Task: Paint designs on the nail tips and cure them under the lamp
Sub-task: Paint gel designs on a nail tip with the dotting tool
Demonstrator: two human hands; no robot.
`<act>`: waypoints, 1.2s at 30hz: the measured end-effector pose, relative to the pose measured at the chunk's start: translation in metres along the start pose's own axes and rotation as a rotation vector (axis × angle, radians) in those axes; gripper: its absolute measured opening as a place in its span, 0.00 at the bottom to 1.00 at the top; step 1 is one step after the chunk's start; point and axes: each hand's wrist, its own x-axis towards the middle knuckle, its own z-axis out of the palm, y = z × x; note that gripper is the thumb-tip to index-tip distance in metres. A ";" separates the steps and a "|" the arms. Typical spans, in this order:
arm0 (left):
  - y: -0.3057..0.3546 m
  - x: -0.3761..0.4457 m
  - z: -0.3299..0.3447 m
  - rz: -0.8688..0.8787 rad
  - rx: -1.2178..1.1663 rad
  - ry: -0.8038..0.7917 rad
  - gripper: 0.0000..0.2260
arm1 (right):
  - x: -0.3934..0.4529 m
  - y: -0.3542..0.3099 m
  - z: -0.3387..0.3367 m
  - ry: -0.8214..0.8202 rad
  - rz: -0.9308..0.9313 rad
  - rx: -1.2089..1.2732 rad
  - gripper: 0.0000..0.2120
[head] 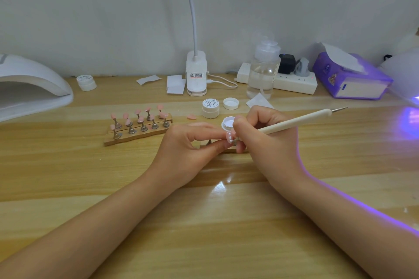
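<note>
nail tip [229, 137] sitting mid-table [204, 210] on its stand | your left hand [188, 149] is pinching that stand | your right hand [265, 136] is gripping the dotting pen [294, 121] over it | open gel pot [228, 123] just behind

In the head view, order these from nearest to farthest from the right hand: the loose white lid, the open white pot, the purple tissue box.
1. Open white pot: touching the right hand, at its fingertips.
2. Loose white lid: just behind the pot.
3. Purple tissue box: far back right, near the wall.
</note>
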 end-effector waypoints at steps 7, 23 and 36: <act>0.001 0.000 0.000 -0.006 0.012 0.006 0.09 | 0.000 0.001 0.000 0.022 0.021 0.021 0.12; 0.005 0.002 -0.002 -0.049 -0.022 0.077 0.06 | 0.024 -0.001 -0.021 0.276 0.027 0.114 0.23; 0.002 0.011 -0.002 -0.155 -0.004 0.067 0.11 | 0.032 0.020 -0.040 0.401 0.061 0.009 0.22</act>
